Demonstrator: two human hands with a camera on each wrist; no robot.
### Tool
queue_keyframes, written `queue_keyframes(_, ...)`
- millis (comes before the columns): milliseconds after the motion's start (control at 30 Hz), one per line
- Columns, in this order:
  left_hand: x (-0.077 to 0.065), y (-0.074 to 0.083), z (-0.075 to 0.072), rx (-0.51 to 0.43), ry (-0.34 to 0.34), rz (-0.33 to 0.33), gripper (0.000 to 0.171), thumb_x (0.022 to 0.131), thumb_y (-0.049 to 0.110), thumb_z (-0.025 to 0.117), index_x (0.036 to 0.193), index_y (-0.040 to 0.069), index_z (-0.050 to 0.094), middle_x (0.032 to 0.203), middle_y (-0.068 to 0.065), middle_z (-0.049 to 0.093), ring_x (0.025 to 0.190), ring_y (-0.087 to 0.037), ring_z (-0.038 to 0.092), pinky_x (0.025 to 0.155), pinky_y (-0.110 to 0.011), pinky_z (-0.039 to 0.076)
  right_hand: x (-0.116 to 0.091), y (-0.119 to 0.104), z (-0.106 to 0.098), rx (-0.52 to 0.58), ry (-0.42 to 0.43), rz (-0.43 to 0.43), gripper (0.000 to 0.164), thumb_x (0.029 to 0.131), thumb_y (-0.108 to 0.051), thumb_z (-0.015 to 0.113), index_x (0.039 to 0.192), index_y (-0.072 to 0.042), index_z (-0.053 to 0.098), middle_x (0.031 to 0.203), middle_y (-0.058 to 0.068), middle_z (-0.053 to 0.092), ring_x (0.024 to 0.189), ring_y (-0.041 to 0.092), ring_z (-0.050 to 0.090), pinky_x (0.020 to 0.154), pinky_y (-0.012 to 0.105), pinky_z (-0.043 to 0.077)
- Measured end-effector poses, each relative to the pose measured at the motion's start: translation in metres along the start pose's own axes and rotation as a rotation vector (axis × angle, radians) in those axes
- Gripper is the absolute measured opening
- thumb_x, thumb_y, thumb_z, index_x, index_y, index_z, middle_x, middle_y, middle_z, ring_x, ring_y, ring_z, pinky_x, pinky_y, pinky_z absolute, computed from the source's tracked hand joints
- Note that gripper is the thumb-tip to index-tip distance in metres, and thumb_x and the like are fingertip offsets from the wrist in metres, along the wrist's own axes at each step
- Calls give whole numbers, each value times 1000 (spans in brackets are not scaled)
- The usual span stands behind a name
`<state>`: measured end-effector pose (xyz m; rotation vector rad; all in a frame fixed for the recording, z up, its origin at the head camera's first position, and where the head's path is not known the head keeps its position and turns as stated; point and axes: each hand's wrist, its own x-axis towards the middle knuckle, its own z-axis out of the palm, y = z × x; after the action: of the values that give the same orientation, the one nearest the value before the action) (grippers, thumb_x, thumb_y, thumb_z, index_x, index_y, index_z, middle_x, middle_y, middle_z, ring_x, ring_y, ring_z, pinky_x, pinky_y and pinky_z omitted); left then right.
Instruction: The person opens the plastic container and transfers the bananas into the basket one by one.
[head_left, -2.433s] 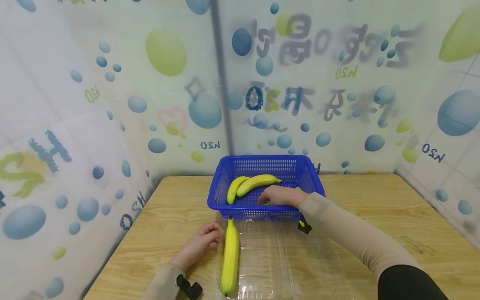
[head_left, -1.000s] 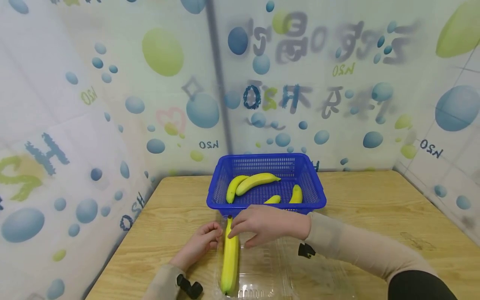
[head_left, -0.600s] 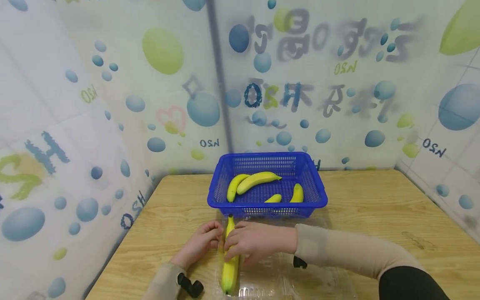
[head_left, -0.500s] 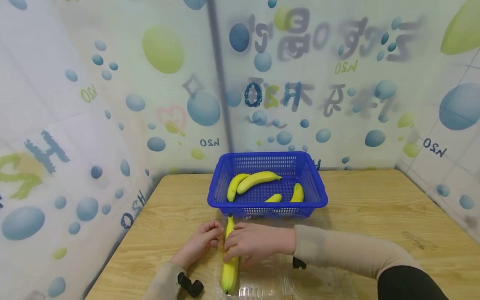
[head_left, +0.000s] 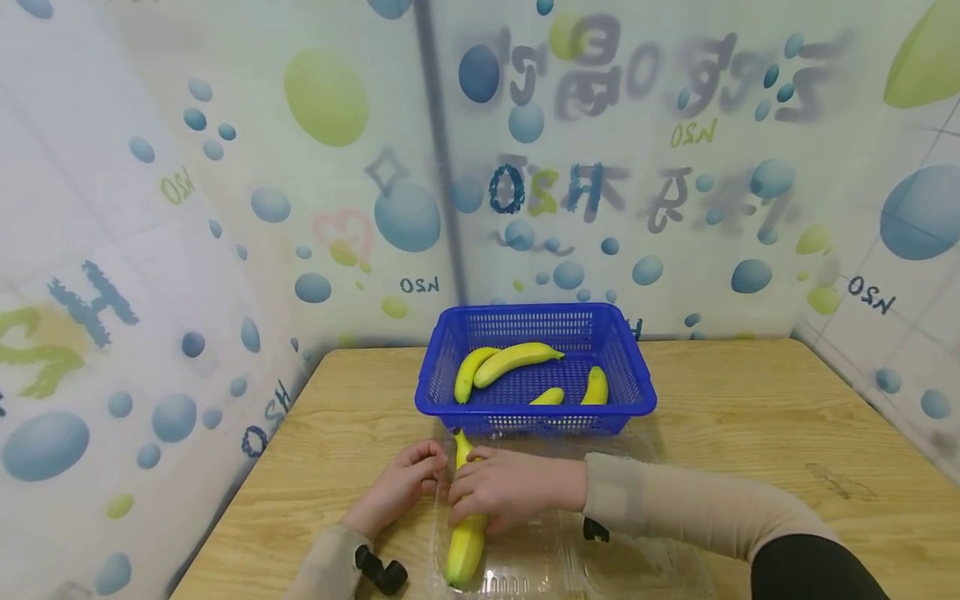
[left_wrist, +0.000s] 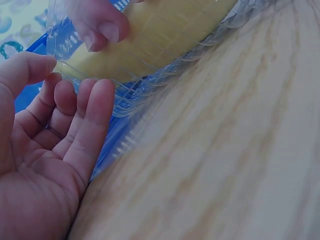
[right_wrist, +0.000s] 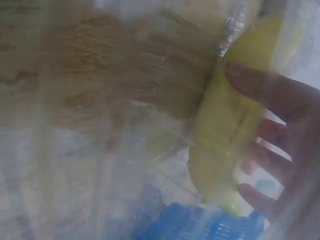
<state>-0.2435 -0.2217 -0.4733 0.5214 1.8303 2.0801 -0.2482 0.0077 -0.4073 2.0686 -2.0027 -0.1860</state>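
Note:
A yellow banana (head_left: 465, 552) lies lengthwise at the left side of a clear plastic clamshell box (head_left: 525, 560), which stands open on the table. My right hand (head_left: 513, 490) reaches over from the right and grips the banana round its middle. In the right wrist view the thumb (right_wrist: 245, 80) lies on one side of the banana (right_wrist: 225, 120) and the fingers on the other. To the left, my left hand (head_left: 401, 487) pinches the box's edge near the stem end. The left wrist view shows this thumb (left_wrist: 37, 65) and forefinger meeting at the clear rim.
Just behind the box stands a blue plastic basket (head_left: 536, 410) with several bananas in it, among them one banana (head_left: 517, 364) lying across another. The wooden table (head_left: 750, 417) reaches to a patterned curtain-like wall (head_left: 675, 250) at the back.
My right hand has come out of the basket, moved toward me and taken hold of the banana in the box. The banana has just turned slightly. My left hand has stayed in place.

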Motion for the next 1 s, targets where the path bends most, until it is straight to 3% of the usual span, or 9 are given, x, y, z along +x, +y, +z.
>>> queue_keyframes(467,-1,2,1,23,25,-21,10,100,10,49,91,10,52,81,1,55,73,-11,58,67,-26,52,-2,-4,-2,-4,4,1,41,80,-33,76,120,-29,65,121,-12,61,119,8,50,102,42,38)
queue_keyframes(1000,-1,0,1,18,33,-25,10,100,9,49,91,11,52,80,1,54,72,-11,57,67,-26,51,-1,-6,5,-77,29,-10,39,81,-32,75,118,-29,64,120,-12,60,116,8,51,100,42,39)
